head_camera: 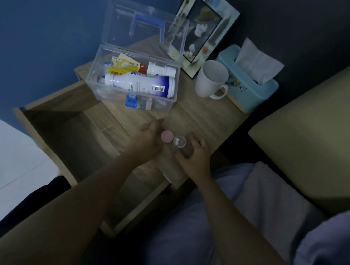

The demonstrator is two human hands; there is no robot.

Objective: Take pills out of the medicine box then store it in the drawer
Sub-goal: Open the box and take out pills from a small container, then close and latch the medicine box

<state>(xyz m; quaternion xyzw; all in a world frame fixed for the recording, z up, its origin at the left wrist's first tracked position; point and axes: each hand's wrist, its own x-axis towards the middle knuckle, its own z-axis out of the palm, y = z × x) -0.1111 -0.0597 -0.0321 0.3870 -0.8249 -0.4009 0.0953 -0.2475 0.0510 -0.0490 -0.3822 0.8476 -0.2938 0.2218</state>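
A clear plastic medicine box with a blue latch stands open on the wooden nightstand, its lid tipped back. Inside lie a large white bottle, a smaller white bottle and yellow packets. Near the nightstand's front edge my right hand is closed around a small open pill bottle with two white pills visible inside. My left hand holds its pink cap just left of the bottle's mouth. The drawer below stands pulled open.
A white mug, a teal tissue box and a picture frame stand at the back right of the nightstand. A beige bed edge lies to the right, a blue wall behind, my lap below.
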